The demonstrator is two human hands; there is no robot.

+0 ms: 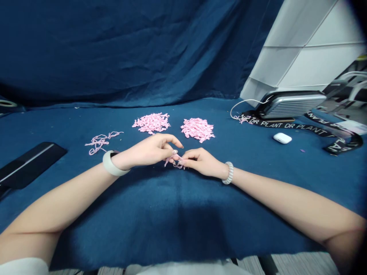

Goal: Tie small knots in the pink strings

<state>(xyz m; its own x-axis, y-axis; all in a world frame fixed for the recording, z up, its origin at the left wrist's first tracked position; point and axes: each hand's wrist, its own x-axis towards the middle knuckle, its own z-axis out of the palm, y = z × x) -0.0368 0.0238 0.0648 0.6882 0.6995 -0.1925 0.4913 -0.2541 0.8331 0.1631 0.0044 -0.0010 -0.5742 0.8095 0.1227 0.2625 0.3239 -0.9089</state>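
Between my two hands, a thin pink yarn [178,157] forms a small loop above the blue cloth. My left hand [155,149] pinches the yarn between thumb and fingers, its index finger reaching over toward the right. From the other side my right hand [202,161] pinches the same yarn at its fingertips. The hands nearly meet, and the exact crossing of the yarn is too small to make out. Just beyond them lie two piles of small pink knotted yarn pieces, a left pile [151,123] and a right pile [197,129].
Loose pink yarn [99,143] lies left of my hands. A black flat object [31,164] sits at the far left. To the right are a white earbud case [282,138], a black lettered ribbon [286,125] and a silver ridged device [294,105] with a white cable.
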